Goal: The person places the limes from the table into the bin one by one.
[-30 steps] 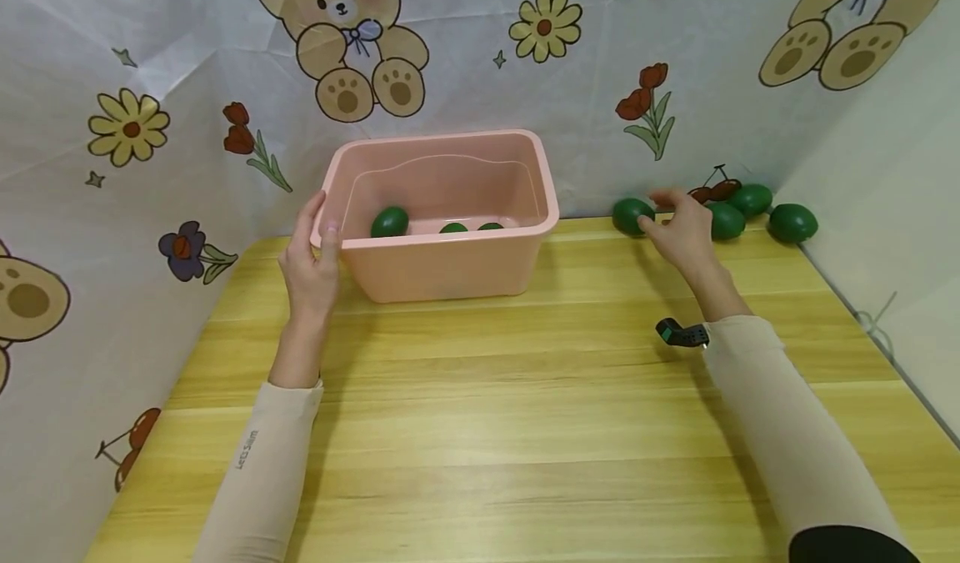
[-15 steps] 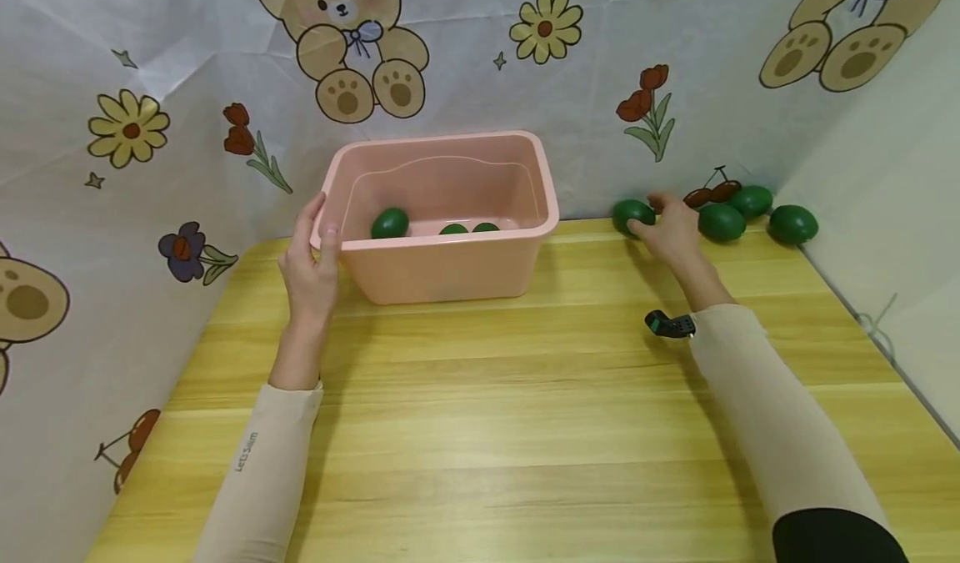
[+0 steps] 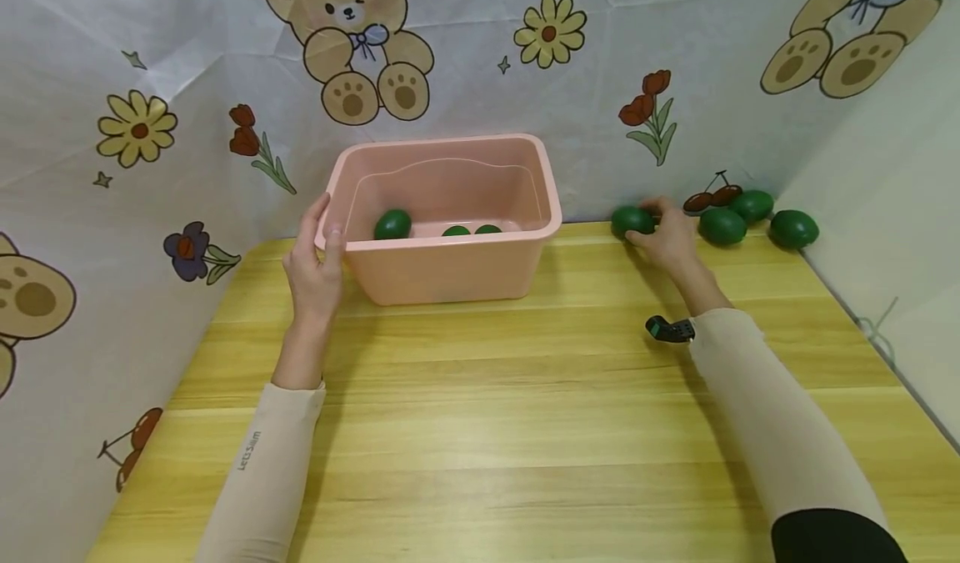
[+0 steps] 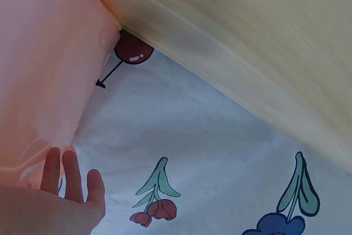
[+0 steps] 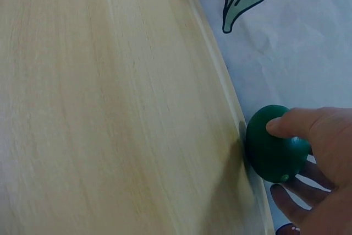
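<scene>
A pink plastic bin (image 3: 442, 271) stands against the back sheet with several dark-green oval fruits like limes inside, one green lime (image 3: 393, 224) showing most fully. At its front left corner rests my left hand (image 3: 311, 275), thumb by the front rim and fingers along the left side. The left wrist view shows those fingers (image 4: 71, 177) fairly straight by the bin wall. To the right of the bin, my right hand (image 3: 671, 238) pinches another green lime (image 3: 628, 222) at the table's back edge. Its thumb lies across the lime (image 5: 275, 149) in the right wrist view, other fingers behind.
Several more limes (image 3: 722, 226) lie in the back right corner, just right of my right hand. A printed sheet (image 3: 465, 71) hangs behind the wooden table (image 3: 480, 396), and a pale wall (image 3: 892, 238) borders its right side.
My right hand has moved slightly left and closed its grasp around the lime. The lime itself has hardly shifted. My left hand stays at the bin, and the head view has tilted a little.
</scene>
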Demonstrator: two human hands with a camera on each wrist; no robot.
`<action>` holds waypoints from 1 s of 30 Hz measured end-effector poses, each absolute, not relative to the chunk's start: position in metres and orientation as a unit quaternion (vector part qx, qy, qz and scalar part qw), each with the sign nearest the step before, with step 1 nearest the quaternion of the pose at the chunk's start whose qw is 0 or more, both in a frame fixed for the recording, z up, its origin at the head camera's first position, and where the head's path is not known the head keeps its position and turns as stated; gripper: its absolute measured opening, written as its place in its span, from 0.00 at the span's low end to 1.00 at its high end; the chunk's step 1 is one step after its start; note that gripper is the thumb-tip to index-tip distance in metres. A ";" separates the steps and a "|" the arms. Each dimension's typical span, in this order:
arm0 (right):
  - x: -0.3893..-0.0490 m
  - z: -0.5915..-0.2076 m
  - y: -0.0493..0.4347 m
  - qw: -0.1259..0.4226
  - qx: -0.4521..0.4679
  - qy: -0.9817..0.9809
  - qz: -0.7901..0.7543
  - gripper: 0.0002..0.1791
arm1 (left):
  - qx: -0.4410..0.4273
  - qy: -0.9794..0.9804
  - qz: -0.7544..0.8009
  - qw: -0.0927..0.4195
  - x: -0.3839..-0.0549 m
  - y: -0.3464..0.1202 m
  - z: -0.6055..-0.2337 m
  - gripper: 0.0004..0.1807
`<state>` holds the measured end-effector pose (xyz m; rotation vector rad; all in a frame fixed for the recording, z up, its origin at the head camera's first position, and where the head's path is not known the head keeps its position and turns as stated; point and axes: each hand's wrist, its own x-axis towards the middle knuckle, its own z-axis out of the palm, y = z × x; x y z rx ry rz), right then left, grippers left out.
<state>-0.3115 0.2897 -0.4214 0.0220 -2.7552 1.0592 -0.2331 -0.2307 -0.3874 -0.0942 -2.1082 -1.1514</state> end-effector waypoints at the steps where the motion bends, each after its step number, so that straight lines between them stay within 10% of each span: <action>1: -0.311 -0.421 0.290 0.098 0.008 -0.928 0.359 0.34 | -0.036 -0.818 -0.447 0.360 -0.233 -0.230 -0.387 0.28; 30: -0.268 -0.338 0.233 0.238 0.103 -0.891 0.372 0.31 | -0.033 -0.820 -0.442 0.361 -0.233 -0.230 -0.388 0.29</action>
